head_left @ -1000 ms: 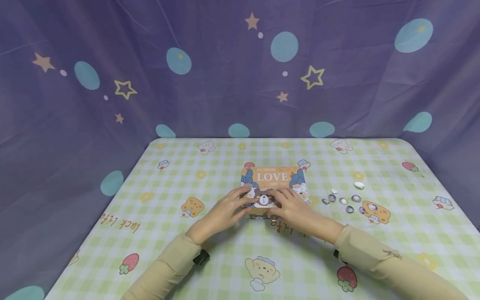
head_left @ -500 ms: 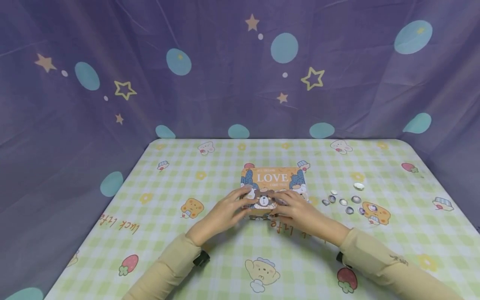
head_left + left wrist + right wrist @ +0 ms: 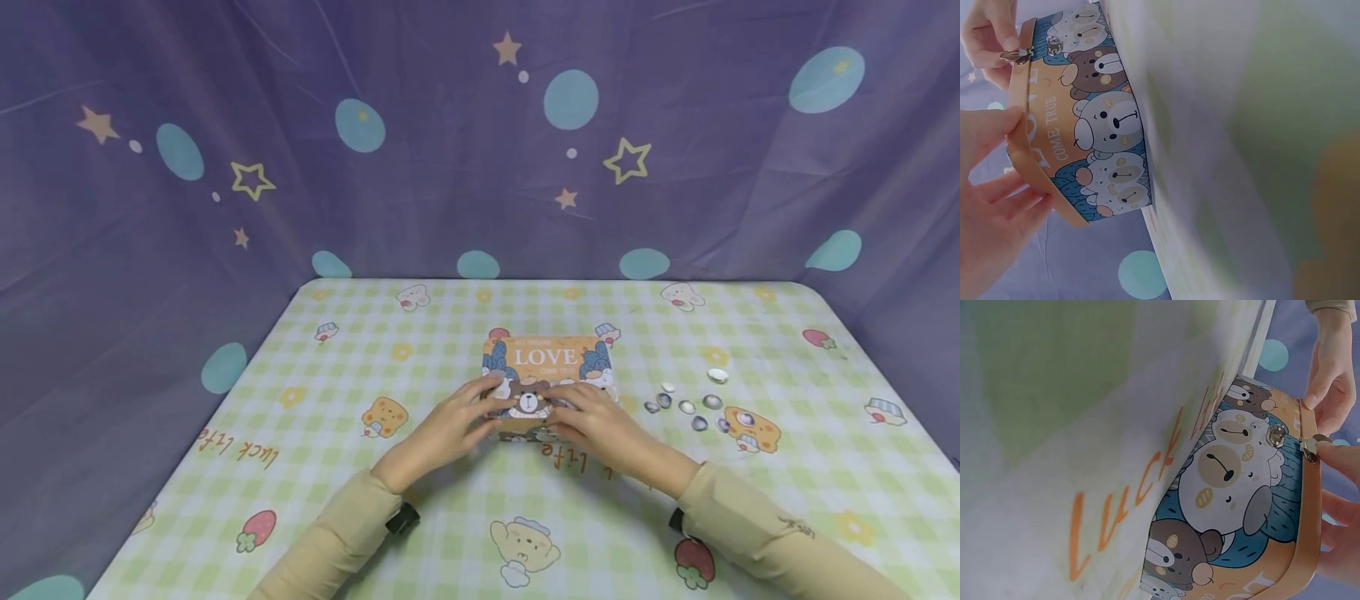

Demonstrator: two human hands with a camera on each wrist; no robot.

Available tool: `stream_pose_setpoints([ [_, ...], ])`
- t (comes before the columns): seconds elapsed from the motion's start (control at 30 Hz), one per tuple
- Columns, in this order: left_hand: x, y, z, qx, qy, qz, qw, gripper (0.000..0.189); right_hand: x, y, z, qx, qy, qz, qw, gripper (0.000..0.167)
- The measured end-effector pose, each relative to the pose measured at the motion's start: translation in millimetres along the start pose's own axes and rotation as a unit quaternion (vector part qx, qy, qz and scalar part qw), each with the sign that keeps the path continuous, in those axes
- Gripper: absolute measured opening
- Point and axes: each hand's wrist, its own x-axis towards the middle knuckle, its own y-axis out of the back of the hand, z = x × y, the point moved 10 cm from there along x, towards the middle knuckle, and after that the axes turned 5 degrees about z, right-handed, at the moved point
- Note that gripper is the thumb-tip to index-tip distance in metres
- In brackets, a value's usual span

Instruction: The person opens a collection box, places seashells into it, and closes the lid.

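Note:
An orange box (image 3: 546,357) printed with LOVE and cartoon bears rests on the tablecloth, lid down. My left hand (image 3: 448,423) holds the lid's left part, its thumb at the front edge and its fingers over the corner, as the left wrist view shows (image 3: 991,187). On the right part, my right hand (image 3: 600,423) grips the lid with its fingers on top. Its thumb touches a metal clasp (image 3: 1311,449) at the lid's front edge. That clasp stands raised, apart from the metal catch (image 3: 1277,435) on the box's front wall. The box's inside is hidden.
Several small seashells (image 3: 712,402), purplish and pale, lie loose to the right of the box. A green checked tablecloth (image 3: 337,492) with cartoon prints covers the table. Purple curtains (image 3: 450,167) with stars and ovals hang behind and at the sides.
My right hand and forearm have shifted slightly to the right, and its thumb has moved at the clasp. The left hand, the box and the shells keep their places.

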Motion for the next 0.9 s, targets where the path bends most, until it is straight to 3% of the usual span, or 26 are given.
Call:
stream_pose_setpoints([
  [0.33, -0.4, 9.2, -2.1, -0.028, -0.010, 0.019, 0.9994, 0.039, 10.5, 13, -2, 0.003, 0.004, 0.028, 0.9996, 0.011],
  [0.6, 7.4, 26.5, -3.9, -0.076, -0.016, 0.071, 0.9944, 0.036, 27.4, 32, 1, -0.001, -0.002, 0.049, 0.9988, 0.017],
  [0.9, 23.7, 52.8, -10.0, -0.102, -0.021, 0.155, 0.9824, 0.030, 49.1, 47, 27, -0.019, -0.079, 0.040, 0.9959, 0.015],
])
